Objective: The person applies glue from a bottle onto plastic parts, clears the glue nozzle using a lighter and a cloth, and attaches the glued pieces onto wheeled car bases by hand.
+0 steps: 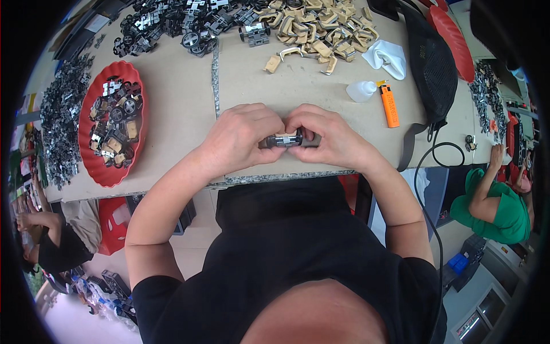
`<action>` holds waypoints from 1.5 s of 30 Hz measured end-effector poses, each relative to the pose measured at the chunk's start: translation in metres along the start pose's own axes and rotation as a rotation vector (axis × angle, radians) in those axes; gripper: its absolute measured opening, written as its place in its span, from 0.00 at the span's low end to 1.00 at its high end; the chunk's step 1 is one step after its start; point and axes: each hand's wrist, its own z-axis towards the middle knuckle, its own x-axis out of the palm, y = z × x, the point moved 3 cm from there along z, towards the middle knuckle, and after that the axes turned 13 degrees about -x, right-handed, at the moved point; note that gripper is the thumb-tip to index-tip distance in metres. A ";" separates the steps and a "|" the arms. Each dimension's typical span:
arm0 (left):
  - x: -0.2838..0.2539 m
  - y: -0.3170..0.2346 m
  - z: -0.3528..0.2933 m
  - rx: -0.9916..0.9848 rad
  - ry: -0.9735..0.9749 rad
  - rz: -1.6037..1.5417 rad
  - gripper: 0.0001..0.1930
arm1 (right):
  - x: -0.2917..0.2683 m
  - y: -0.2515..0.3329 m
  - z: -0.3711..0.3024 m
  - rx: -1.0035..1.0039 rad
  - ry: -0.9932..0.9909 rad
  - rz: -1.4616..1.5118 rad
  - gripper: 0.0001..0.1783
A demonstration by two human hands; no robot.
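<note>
Close to the table's near edge, my left hand [245,137] and my right hand [327,137] face each other with bent fingers. Between them they pinch a small black and silver toy car chassis [285,140], one hand at each end. Some tan material shows at its upper side, partly covered by my fingers. A red scalloped tray [142,137] to the left holds assembled tan and black pieces. At the far side lie a pile of black and silver chassis parts [189,23] and a pile of tan shell pieces [318,28].
To the right are a small white squeeze bottle [361,90], an orange utility knife [389,106], a white cloth [386,58] and a black bag [431,63] with a cable. More dark parts [60,120] heap at far left. Other people sit on both sides.
</note>
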 end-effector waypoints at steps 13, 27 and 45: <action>0.009 0.014 -0.002 0.025 0.030 -0.214 0.09 | 0.007 -0.011 0.002 -0.179 -0.038 -0.041 0.12; 0.015 0.015 0.000 0.008 -0.036 -0.097 0.10 | 0.012 -0.030 0.004 -0.366 -0.118 -0.009 0.12; 0.012 0.004 0.006 0.053 -0.069 -0.104 0.10 | 0.011 -0.024 -0.001 -0.327 -0.228 -0.001 0.12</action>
